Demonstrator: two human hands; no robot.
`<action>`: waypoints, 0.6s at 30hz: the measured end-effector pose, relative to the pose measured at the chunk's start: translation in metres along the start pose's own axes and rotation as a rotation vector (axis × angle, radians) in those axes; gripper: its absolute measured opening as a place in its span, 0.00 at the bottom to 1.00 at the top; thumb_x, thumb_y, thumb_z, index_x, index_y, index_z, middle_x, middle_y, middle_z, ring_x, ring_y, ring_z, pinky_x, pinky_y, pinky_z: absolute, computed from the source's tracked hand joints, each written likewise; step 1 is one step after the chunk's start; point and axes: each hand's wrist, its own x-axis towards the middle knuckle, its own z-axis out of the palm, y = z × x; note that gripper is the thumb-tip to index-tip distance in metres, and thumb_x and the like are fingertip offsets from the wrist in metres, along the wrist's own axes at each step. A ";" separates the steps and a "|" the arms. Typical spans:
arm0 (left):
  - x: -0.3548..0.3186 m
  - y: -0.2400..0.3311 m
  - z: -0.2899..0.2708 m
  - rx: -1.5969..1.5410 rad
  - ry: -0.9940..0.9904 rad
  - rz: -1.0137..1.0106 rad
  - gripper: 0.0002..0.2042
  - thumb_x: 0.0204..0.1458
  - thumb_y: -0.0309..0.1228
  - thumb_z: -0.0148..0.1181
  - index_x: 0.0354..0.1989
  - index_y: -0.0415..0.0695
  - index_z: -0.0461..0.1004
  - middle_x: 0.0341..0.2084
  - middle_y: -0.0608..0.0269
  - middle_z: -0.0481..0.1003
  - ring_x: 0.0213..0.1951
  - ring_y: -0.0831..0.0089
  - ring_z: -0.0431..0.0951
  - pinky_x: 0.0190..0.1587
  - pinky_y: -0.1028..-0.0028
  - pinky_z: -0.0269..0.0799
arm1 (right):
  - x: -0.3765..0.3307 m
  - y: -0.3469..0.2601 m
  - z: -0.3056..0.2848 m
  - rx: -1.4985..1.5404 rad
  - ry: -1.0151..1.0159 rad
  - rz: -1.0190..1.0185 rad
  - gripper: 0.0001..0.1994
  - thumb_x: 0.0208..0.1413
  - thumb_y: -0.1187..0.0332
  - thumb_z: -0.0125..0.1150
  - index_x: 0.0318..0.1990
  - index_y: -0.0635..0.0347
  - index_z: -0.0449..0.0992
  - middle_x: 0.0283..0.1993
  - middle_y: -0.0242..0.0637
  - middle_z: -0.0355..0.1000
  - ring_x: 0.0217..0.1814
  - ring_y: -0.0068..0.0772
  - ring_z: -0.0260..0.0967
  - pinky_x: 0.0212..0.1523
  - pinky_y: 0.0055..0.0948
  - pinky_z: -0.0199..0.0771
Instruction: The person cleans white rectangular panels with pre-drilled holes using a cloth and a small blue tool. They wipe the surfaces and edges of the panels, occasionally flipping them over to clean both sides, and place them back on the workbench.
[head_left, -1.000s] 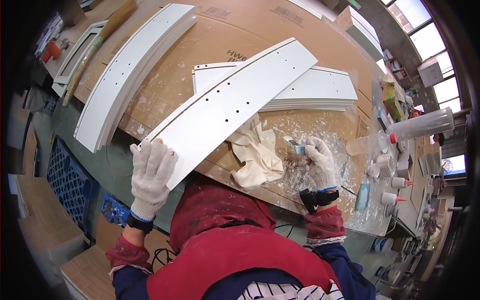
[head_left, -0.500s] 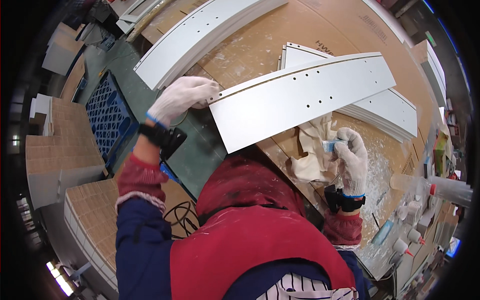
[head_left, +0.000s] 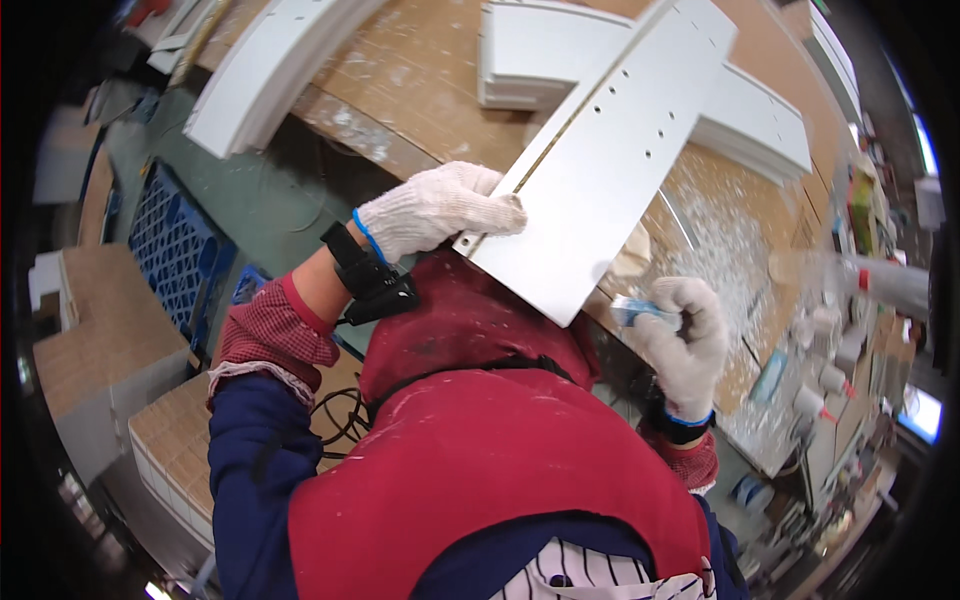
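Observation:
My left hand [head_left: 440, 208], in a white knit glove, grips the near corner of a long white curved panel [head_left: 610, 150] with small drilled holes, holding it raised above the cardboard-covered bench [head_left: 420, 70]. My right hand [head_left: 685, 335], also gloved, holds a small blue and white tube [head_left: 635, 312] close under the panel's near end. A red apron covers my chest below.
A stack of similar white panels [head_left: 760, 120] lies on the bench behind. Another curved white panel [head_left: 270, 70] rests at the upper left. A blue plastic crate [head_left: 170, 250] stands on the floor to the left. Bottles and small containers [head_left: 830, 370] crowd the right side.
I have lifted the panel's near end closer to my body and swung it more upright. My right hand with the tube has come down beside the panel's end.

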 end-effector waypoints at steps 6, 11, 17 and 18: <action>0.040 -0.007 0.069 -0.086 0.020 0.001 0.12 0.54 0.36 0.59 0.36 0.39 0.75 0.27 0.71 0.73 0.31 0.83 0.69 0.35 0.80 0.65 | -0.040 0.006 0.008 -0.451 0.144 -0.250 0.13 0.39 0.82 0.65 0.34 0.59 0.73 0.29 0.36 0.70 0.29 0.35 0.67 0.32 0.29 0.68; 0.057 -0.021 0.089 -0.089 0.062 0.081 0.16 0.54 0.42 0.59 0.34 0.40 0.76 0.24 0.71 0.71 0.27 0.83 0.67 0.31 0.80 0.64 | -0.055 0.027 0.013 -0.530 0.396 -0.338 0.15 0.39 0.81 0.67 0.37 0.58 0.73 0.31 0.36 0.71 0.31 0.36 0.67 0.32 0.30 0.68; 0.056 -0.020 0.092 -0.101 0.056 0.068 0.15 0.55 0.41 0.59 0.39 0.39 0.75 0.29 0.69 0.73 0.31 0.83 0.69 0.35 0.80 0.66 | -0.041 0.025 0.027 -0.597 0.381 -0.387 0.15 0.41 0.81 0.66 0.37 0.57 0.71 0.30 0.35 0.70 0.29 0.36 0.67 0.30 0.30 0.69; 0.055 -0.018 0.092 -0.108 0.046 0.047 0.15 0.56 0.38 0.59 0.42 0.38 0.75 0.32 0.68 0.75 0.34 0.83 0.71 0.39 0.80 0.68 | -0.038 0.027 0.031 -0.595 0.386 -0.395 0.15 0.41 0.81 0.66 0.36 0.56 0.71 0.29 0.35 0.69 0.29 0.36 0.67 0.28 0.30 0.68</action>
